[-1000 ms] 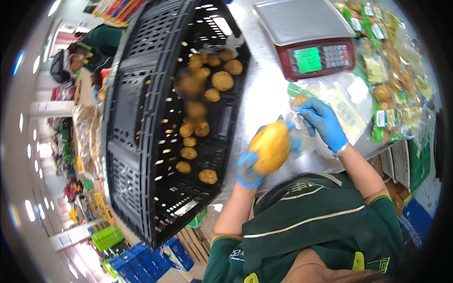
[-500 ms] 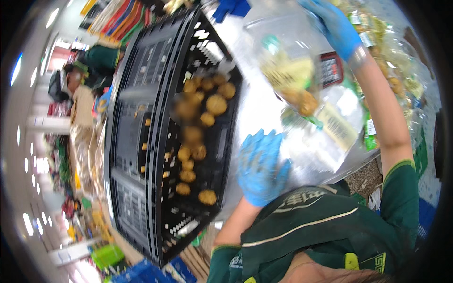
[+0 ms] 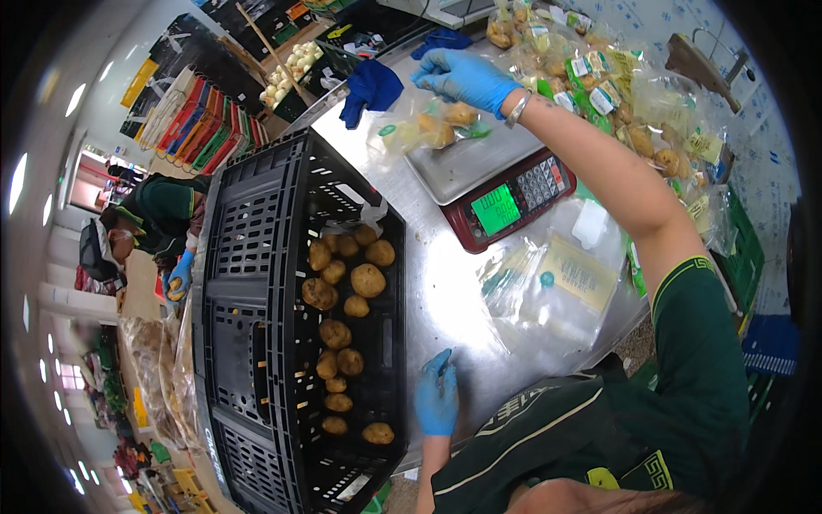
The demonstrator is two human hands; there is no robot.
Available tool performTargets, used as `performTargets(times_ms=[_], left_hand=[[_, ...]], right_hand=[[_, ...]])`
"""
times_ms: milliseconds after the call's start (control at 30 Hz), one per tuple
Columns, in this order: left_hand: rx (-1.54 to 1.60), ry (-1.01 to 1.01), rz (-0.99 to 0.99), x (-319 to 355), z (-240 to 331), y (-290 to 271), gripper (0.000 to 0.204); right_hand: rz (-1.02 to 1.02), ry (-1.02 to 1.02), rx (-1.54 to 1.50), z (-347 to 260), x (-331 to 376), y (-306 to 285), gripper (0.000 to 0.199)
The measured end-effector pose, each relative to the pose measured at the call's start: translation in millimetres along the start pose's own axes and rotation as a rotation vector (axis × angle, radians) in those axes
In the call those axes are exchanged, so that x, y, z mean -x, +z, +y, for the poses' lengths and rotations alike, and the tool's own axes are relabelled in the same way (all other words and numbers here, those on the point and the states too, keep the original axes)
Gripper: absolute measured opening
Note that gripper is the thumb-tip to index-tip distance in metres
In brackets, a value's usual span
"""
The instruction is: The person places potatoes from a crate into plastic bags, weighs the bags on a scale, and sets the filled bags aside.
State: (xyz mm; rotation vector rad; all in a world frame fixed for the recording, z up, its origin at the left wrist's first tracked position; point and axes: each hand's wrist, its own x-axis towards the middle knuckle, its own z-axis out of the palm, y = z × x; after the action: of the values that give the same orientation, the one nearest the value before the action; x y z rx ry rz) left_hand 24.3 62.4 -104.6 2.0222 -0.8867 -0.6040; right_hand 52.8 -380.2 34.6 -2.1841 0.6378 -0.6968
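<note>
My right hand (image 3: pixel 467 81), in a blue glove, is stretched out beyond the scale with its fingers bent in. It grips a clear bag of potatoes (image 3: pixel 435 128), though the grip itself is hidden beneath the glove. The bag hangs over or lies on the far left edge of the steel weighing pan. Near my body, my left hand (image 3: pixel 437 398), also gloved, holds nothing and points its fingers away from me over the steel table. A red digital scale (image 3: pixel 462 230) with a green lit display sits in the middle. Flat clear bags (image 3: pixel 556 295) lie to its right.
A tilted black plastic crate (image 3: pixel 257 334) with loose potatoes (image 3: pixel 368 280) inside fills the left side. Filled potato bags (image 3: pixel 651 137) pile up at the right. Blue cloths (image 3: pixel 372 90) lie at the far edge. Another person (image 3: pixel 154 210) works at the left.
My right hand and the bag of potatoes have moved away to the far left, uncovering the scale. My left hand has drawn back toward me, off the flat bags' edge. The view has shifted.
</note>
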Motion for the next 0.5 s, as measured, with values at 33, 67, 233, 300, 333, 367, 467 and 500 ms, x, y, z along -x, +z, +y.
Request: performTargets(times_ms=[33, 67, 233, 300, 333, 367, 467, 500], left_hand=[[-0.013, -0.008, -0.029, -4, -4, 2, 0.026], [-0.027, -0.022, -0.058, -7, -5, 2, 0.026], [-0.09, 0.013, -0.143, -18, -3, 20, 0.028], [-0.098, 0.06, -0.189, -23, -3, 28, 0.029], [-0.103, 0.052, -0.213, -22, -3, 31, 0.03], [-0.11, 0.048, -0.239, -22, -2, 33, 0.03], [-0.135, 0.121, -0.314, -22, -5, 43, 0.031], [-0.141, 0.15, -0.335, -21, -7, 46, 0.031]], right_hand=[[0.029, -0.095, -0.029, 1, 4, -1, 0.018], [0.089, -0.231, -0.087, -5, 9, 0, 0.023], [0.006, -0.321, -0.553, -99, 73, -48, 0.02], [0.024, -0.457, -0.593, -101, 79, -48, 0.022], [0.034, -0.512, -0.452, -104, 83, -42, 0.025], [0.056, -0.567, -0.312, -106, 87, -39, 0.027], [0.035, -0.371, 0.197, -97, 67, -5, 0.041], [0.165, -0.431, 0.291, -86, 56, 19, 0.045]])
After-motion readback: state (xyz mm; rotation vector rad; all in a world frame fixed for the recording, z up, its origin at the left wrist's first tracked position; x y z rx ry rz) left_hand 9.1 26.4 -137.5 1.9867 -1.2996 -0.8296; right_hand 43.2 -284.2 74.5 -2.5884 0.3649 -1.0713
